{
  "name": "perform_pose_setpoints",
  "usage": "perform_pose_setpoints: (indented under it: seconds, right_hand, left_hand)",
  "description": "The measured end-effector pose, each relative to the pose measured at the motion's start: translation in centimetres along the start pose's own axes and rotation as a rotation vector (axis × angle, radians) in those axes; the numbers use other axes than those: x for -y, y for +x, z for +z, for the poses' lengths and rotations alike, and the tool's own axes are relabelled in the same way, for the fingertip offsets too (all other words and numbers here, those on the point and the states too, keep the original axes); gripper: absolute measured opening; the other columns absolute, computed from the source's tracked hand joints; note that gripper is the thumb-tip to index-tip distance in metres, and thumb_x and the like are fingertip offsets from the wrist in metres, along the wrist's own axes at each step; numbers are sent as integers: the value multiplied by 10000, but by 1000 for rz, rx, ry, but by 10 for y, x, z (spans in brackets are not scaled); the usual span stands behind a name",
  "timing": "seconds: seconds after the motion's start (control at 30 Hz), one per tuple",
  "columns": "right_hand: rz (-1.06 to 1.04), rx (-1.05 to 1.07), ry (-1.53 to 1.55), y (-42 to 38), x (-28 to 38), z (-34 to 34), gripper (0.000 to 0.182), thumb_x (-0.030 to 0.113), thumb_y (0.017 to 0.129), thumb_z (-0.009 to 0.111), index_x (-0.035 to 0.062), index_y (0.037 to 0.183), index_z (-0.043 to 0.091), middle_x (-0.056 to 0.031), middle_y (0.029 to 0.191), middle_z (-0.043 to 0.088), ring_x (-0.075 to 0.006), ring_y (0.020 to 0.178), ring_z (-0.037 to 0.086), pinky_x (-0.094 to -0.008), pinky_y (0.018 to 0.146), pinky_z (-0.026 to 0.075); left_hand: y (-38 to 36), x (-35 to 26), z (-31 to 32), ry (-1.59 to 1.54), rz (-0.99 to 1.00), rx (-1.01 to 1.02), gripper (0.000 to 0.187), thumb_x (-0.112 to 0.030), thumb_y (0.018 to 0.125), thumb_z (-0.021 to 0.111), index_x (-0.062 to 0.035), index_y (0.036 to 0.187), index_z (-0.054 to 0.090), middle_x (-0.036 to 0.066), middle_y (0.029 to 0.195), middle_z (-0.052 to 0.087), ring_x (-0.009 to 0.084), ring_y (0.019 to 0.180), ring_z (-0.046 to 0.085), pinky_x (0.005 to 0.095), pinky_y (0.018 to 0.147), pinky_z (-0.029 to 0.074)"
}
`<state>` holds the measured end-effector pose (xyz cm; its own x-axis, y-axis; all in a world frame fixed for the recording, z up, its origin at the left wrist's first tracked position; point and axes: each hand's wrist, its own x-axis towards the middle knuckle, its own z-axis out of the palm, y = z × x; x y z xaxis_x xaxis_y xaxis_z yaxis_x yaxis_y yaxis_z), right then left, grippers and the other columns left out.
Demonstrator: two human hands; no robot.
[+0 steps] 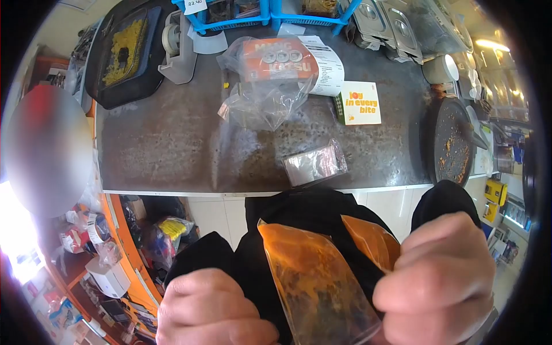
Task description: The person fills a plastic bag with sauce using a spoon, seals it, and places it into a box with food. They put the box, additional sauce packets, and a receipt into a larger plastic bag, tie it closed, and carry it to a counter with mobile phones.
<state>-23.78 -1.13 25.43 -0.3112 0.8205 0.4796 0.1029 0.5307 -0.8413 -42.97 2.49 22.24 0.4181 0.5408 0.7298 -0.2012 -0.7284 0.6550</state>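
Note:
Close to the camera, a clear plastic bag [319,282] with orange-brown liquid and darker bits hangs between my hands. My right hand [437,282] is closed in a fist at its right side, and a smaller part with orange liquid [371,241] shows beside those fingers. My left hand [213,310] is a fist to the left of the bag; what its fingers grip is hidden. On the table edge ahead lies a small silvery packet [315,164] in clear plastic.
A plastic-wrapped orange box [276,60] with a receipt [326,66] stands beside a white card box [361,103]. At left are a black tray [103,92] and tape dispenser [179,49]; at right, a round dark pan [451,144]. Blue baskets [230,24] line the back.

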Motion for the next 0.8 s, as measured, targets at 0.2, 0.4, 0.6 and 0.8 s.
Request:
perform_pose_setpoints:
  seconds: [0.2,0.4,0.6,0.8]
  right_hand:
    - [300,88,-66,-4,-13,-13,117,52,744,525,23,639,481,-74,625,495,-182,462,483,-294,405,339]
    - [497,148,182,0,-34,-30,159,98,783,585,21,723,459,-85,653,439,-198,548,431,-292,511,358]
    - [279,35,-262,-12,-51,-28,128,-14,743,636,-4,758,510,-83,733,527,-206,650,522,-280,574,398]
    - [226,17,-260,-13,-52,-31,73,-45,744,605,-10,741,541,-94,741,556,-216,655,546,-280,582,414]
  left_hand:
    - [17,31,4,-15,-310,104,234,-87,609,692,2,816,626,152,858,610,246,764,582,311,668,446]
    - [12,53,5,-53,-386,161,154,35,679,692,-13,814,637,89,776,628,197,697,588,277,642,442]
    - [15,56,3,47,-497,95,55,12,752,659,20,795,626,94,745,618,181,675,577,277,618,442]
    - [10,68,4,-21,-513,97,61,2,757,652,21,810,629,99,735,617,182,668,577,268,615,438]
